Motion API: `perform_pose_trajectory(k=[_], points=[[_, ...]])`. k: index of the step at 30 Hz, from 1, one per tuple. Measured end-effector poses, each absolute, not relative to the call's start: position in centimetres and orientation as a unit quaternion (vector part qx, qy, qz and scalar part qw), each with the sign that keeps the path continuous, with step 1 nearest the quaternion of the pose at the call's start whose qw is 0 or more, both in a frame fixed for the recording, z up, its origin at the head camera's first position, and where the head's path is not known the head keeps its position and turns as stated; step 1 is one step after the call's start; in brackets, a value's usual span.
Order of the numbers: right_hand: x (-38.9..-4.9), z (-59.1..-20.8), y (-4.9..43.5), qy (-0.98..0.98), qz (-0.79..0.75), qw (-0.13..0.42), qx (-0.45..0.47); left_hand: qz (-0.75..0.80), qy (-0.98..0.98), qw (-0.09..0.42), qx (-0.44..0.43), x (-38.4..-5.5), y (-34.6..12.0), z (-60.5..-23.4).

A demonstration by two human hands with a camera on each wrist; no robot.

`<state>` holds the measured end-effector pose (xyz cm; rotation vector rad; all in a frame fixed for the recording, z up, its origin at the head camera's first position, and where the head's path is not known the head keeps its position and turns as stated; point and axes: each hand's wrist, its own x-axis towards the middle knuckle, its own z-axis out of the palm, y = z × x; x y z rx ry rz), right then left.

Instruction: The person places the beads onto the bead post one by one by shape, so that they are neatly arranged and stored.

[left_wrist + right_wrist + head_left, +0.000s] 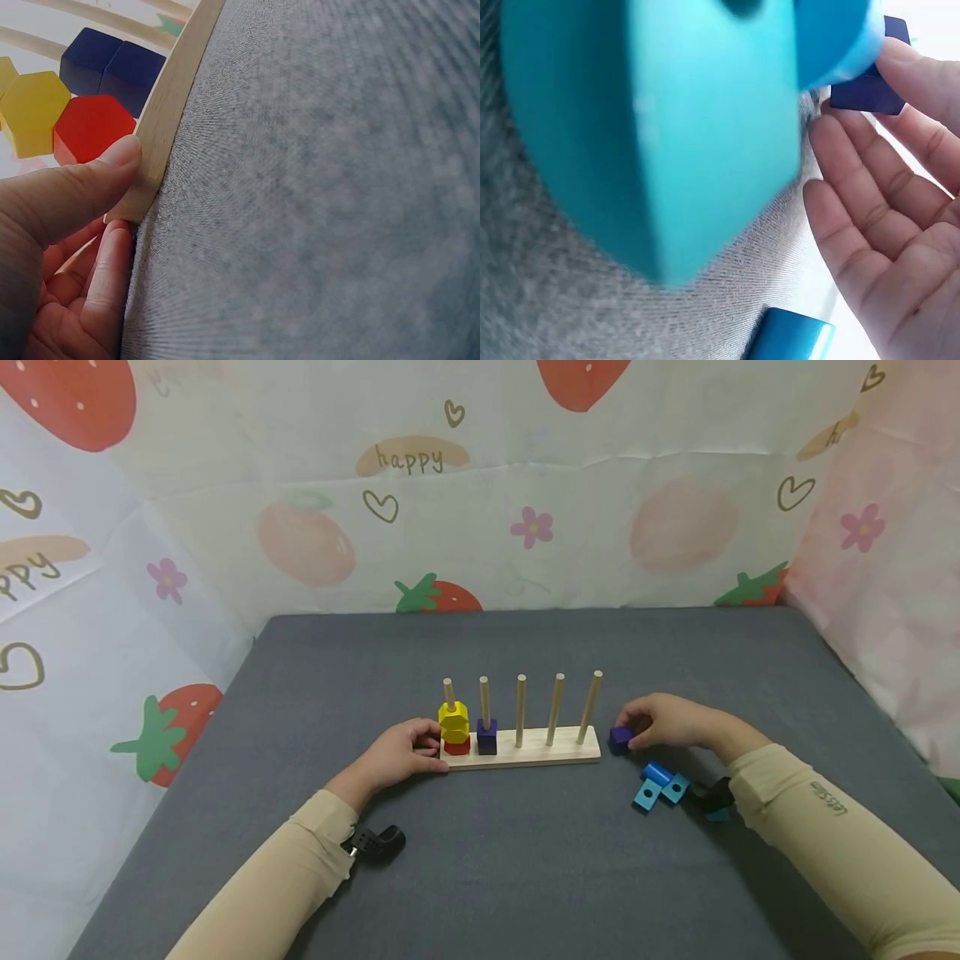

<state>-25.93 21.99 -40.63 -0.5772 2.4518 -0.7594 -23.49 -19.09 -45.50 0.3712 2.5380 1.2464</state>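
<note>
A wooden peg board [525,759] with several upright pegs lies on the table. My left hand [405,750] grips its left end, with the thumb [120,152] on the front edge and the fingers around the corner. The leftmost peg carries yellow hexagonal blocks [453,723] above a red one [457,747]. Two dark purple blocks [112,67] are stacked on the second peg; the other pegs are bare. Off the board's right end, my right hand [667,722] pinches another dark purple block [619,741] between thumb and fingers, low over the table.
Nearer me than the right hand lie a blue cylinder [657,773] and light blue blocks with holes [648,794]. Another light blue piece [718,815] is partly hidden under the right wrist's black camera [712,795]. A printed cloth [480,543] hangs behind the grey table [465,877].
</note>
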Motion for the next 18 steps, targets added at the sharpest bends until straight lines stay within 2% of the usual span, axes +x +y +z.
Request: perform_pose_trajectory(k=[7,14,18], points=[[-25.99,-40.69,22.11,0.898,-0.293,0.252,-0.212,0.433,0.880,0.146,0.128,-23.51,-19.13,-45.53],[-26.20,-40.67,22.07,0.886,-0.318,0.284,-0.185,0.431,0.881,0.145,0.133,-23.53,-19.18,-45.57],[-26.28,-40.57,21.99,0.890,-0.308,0.284,-0.180,0.428,0.883,0.145,0.129,-23.51,-19.18,-45.55]])
